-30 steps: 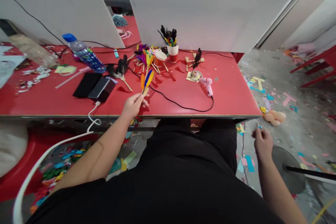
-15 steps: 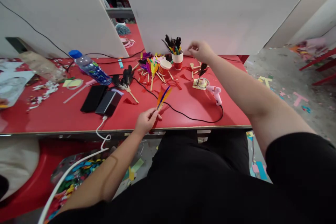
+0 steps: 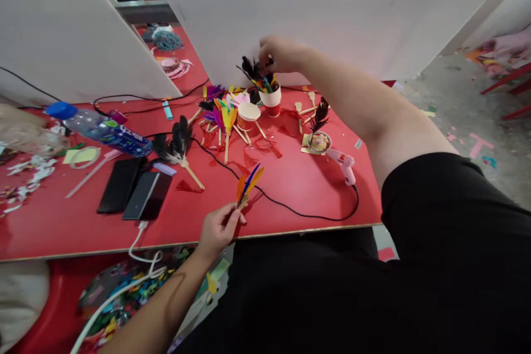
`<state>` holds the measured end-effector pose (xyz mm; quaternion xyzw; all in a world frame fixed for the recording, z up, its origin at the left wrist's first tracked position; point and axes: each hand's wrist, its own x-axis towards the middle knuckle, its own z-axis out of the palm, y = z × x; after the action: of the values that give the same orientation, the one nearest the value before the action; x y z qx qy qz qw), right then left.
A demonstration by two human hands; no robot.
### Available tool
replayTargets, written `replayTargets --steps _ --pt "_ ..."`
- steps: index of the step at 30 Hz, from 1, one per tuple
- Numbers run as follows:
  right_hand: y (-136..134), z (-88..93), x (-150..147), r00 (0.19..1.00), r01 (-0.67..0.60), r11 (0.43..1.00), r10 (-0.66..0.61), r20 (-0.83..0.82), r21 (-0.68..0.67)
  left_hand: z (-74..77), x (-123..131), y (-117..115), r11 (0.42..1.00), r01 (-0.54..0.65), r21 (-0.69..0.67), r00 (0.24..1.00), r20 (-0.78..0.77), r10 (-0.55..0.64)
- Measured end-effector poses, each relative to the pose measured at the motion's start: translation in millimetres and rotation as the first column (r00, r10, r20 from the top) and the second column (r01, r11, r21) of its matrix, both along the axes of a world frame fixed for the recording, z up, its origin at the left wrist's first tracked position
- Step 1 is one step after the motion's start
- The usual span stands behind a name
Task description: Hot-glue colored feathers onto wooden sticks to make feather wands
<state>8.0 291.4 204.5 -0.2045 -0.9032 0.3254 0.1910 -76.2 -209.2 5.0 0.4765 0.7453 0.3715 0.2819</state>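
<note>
Pinched nearly closed, the grip of the left hand (image 3: 219,229) has hold of a small fan of orange, blue and yellow feathers (image 3: 249,182) by its pale base. From where I stand, that low pinch looks chosen to spare the feathers; they rise uncrushed, leaning a little right, above the near part of the red tabletop (image 3: 286,168).

Farther off, the right hand (image 3: 279,54) is at the black feathers (image 3: 250,69) standing in a white-and-red paper cup (image 3: 272,100). Its fingers are bent close together, but they hide their own tips, so I can't fairly tell whether they have hold of one. The cup stands upright, which probably suits it to keeping the feathers within reach.

As for edges, the left forearm crosses the near rim, while the right arm passes above the pink glue gun (image 3: 343,165) and lies close to a tall white panel (image 3: 340,11), so there seems little depth behind the cup. Between the left hand and the glue gun is a fair stretch of red surface, though a black cord (image 3: 290,210) loops through it. Wooden-handled colourful feather fans (image 3: 226,119) crowd the space left of the cup.
</note>
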Motion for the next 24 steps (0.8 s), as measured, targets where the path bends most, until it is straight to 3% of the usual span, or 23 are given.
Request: replayTargets --steps 5,9,13,19,24 --pt "-7.4 -4.0 -1.1 0.984 -0.148 0.984 0.136 0.115 0.103 4.7 3.7 1.4 0.999 -0.054 0.006 0.998 0.023 0.054" --pt "-14.0 -7.0 4.1 0.978 -0.159 0.975 0.134 0.161 0.157 1.6 4.8 1.1 0.993 -0.099 0.062 0.995 0.019 0.098" --pt "-8.2 3.1 12.7 0.982 -0.077 0.983 0.046 0.182 0.169 -4.1 4.2 1.4 0.974 -0.158 0.163 0.987 0.045 0.152" --pt "-14.3 28.3 39.7 0.989 0.095 0.971 -0.117 0.09 0.219 -7.2 4.6 11.9 0.958 -0.231 0.17 0.965 0.166 0.203" --pt "-36.4 20.8 62.7 0.969 0.247 0.937 -0.235 -0.079 0.248 -11.7 -6.7 27.1 0.954 -0.238 0.182 0.956 0.218 0.197"
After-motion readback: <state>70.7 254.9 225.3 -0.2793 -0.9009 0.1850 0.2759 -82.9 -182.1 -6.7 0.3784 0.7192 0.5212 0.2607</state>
